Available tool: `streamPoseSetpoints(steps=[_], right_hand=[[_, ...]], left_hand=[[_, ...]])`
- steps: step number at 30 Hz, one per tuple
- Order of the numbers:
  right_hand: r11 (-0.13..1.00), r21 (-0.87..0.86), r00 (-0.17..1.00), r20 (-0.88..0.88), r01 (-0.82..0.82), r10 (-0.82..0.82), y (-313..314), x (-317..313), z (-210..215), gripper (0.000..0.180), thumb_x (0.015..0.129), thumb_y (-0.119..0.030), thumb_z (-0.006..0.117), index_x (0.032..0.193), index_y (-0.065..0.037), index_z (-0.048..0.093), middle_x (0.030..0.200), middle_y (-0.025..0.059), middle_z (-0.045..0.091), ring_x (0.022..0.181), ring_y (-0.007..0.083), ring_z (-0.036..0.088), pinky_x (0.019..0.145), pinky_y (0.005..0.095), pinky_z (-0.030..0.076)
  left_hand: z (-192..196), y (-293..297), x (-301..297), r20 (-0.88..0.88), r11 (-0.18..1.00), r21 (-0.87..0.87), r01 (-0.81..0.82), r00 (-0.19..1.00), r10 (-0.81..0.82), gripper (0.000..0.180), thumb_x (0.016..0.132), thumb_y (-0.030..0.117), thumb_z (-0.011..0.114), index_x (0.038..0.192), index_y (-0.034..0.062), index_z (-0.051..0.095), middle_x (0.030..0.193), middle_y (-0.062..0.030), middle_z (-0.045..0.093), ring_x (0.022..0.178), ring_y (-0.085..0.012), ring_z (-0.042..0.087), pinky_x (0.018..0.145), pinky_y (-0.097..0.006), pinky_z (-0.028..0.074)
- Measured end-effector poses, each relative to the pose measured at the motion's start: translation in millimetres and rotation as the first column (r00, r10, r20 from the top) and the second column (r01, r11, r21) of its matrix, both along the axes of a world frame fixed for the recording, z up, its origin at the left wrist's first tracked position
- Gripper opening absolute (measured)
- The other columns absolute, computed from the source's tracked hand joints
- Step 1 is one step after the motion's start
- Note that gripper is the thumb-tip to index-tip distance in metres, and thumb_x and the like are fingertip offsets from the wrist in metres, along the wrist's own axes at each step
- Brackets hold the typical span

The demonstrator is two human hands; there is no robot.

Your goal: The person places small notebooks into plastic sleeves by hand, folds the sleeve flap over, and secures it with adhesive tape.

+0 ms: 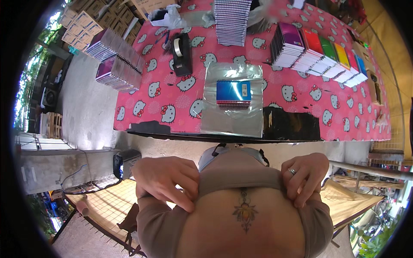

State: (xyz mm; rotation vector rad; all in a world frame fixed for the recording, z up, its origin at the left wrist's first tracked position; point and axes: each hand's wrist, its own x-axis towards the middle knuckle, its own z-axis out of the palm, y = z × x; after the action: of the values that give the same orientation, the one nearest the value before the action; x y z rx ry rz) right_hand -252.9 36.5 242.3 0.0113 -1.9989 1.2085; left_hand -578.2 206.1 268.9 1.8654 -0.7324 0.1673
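Both my hands are drawn back from the table to my brown top (241, 178). My left hand (167, 178) pinches the top's neckline on the left, fingers curled inward. On the right, my right hand (304, 175), with a ring on one finger, grips the same neckline. Ahead on the table, a small stack of spiral notebooks with a blue cover (233, 91) lies on a clear plastic bag (232, 122) near the front edge. Neither hand touches them.
A pink patterned cloth covers the table (172, 99). On it stand a black tape dispenser (181, 56), a tall notebook pile (232, 21) and a row of coloured notebooks (316, 53). More notebook stacks (118, 64) and cardboard boxes (88, 26) are at left.
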Motion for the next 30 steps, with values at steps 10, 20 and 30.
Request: streamPoseSetpoints(steps=[10,20,30], right_hand=[[0.44,-0.069,0.413,0.498,0.895,-0.762,44.8,-1.6,-159.1,0.009,0.088,-0.014,0.07,0.087,-0.006,0.067,0.082,0.0073,0.065,0.072,0.024,0.062,0.065,0.0372,0.049],[0.349,0.2,0.187,0.558,0.916,-0.809,60.6,-2.0,-252.5,0.021,0.085,-0.013,0.069,0.104,-0.008,0.061,0.087,0.0133,0.064,0.078,0.0365,0.063,0.068,0.0432,0.05],[0.099,-0.039,0.104,0.573,0.994,-0.813,95.4,45.6,-206.5,0.028,0.092,-0.021,0.066,0.114,-0.005,0.061,0.097,0.0094,0.066,0.088,0.0232,0.065,0.076,0.0361,0.052]], left_hand=[[-171.3,10.0,60.7,-0.128,0.412,0.284,-0.866,0.392,0.911,0.023,0.081,0.0,0.071,0.103,0.0075,0.07,0.093,-0.0087,0.069,0.084,-0.0286,0.066,0.076,-0.04,0.052],[-259.1,21.8,59.0,-0.025,0.413,0.446,-0.794,0.45,0.893,0.025,0.078,0.008,0.076,0.101,0.0096,0.069,0.087,-0.0092,0.064,0.088,-0.0279,0.061,0.078,-0.04,0.049],[-222.2,98.8,72.9,-0.274,0.186,0.247,-0.951,0.115,0.955,0.015,0.09,0.017,0.067,0.098,0.0049,0.067,0.091,-0.009,0.068,0.081,-0.0224,0.067,0.071,-0.034,0.053]])
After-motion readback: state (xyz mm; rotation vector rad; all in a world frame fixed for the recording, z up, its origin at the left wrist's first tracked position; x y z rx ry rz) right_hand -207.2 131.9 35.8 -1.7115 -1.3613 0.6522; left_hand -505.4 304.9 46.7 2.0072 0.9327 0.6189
